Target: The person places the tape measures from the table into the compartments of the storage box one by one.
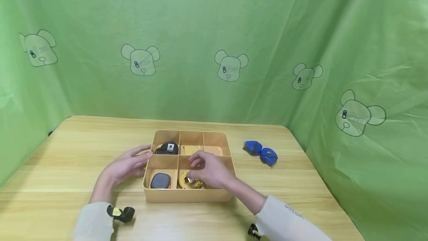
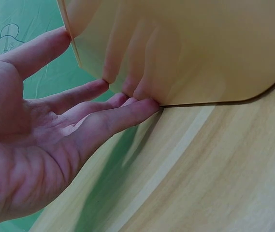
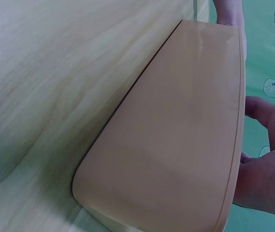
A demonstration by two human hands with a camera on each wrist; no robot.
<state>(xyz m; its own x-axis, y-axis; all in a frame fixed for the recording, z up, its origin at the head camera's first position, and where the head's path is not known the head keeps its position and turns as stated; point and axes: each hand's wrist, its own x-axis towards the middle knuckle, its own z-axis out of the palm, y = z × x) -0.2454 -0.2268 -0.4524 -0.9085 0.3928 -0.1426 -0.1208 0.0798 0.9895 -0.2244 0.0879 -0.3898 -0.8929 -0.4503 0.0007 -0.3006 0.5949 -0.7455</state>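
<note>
A tan six-compartment box (image 1: 160, 196) stands on the table. My left hand (image 1: 128, 164) touches its left wall, thumb at the rim and straight fingertips low on the side (image 2: 195, 58). Over the front middle compartment, my right hand (image 1: 212, 170) reaches in with bent fingers. Its thumb is right at the metal clip of a yellow tape measure (image 1: 183, 182) lying there, with a gap between thumb and forefinger. A dark grey tape measure (image 1: 161, 180) lies front left, a black one (image 1: 164, 148) back left, and a yellow item (image 1: 190, 149) back middle.
Two blue tape measures (image 1: 252, 147) lie side by side on the wooden table (image 1: 287, 200), right of the box. A green curtain (image 1: 187, 96) with bear drawings hangs behind the table and along both sides.
</note>
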